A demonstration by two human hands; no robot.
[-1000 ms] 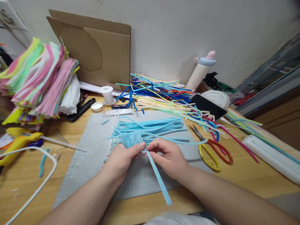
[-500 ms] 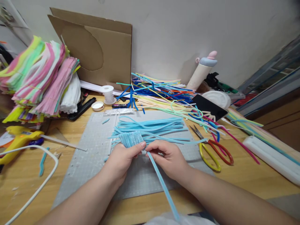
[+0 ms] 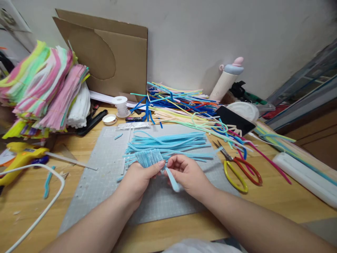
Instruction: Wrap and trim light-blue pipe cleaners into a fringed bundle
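My left hand (image 3: 140,175) is closed on a flat panel of light blue pipe cleaners (image 3: 149,158), packed side by side, its thumb lying along the near edge. Close beside it, my right hand (image 3: 185,172) pinches a single light blue pipe cleaner (image 3: 172,180) at the panel's right corner. The free end of that strand points down toward me and is a little blurred. Just beyond the hands, a loose bunch of light blue pipe cleaners (image 3: 171,140) lies on the grey cutting mat (image 3: 97,189). How the strand meets the panel is hidden by my fingers.
Scissors (image 3: 238,165) with red and yellow handles lie right of the mat. Multicoloured pipe cleaners (image 3: 181,105) are heaped behind it. A yellow glue gun (image 3: 25,156) with a white cable (image 3: 44,214) sits at left. A bottle (image 3: 226,79) and cardboard (image 3: 126,63) stand by the wall.
The strand at my right hand hung long toward my body before; now a much shorter length shows. The strand end near the scissors has shifted left. My hands have barely moved.
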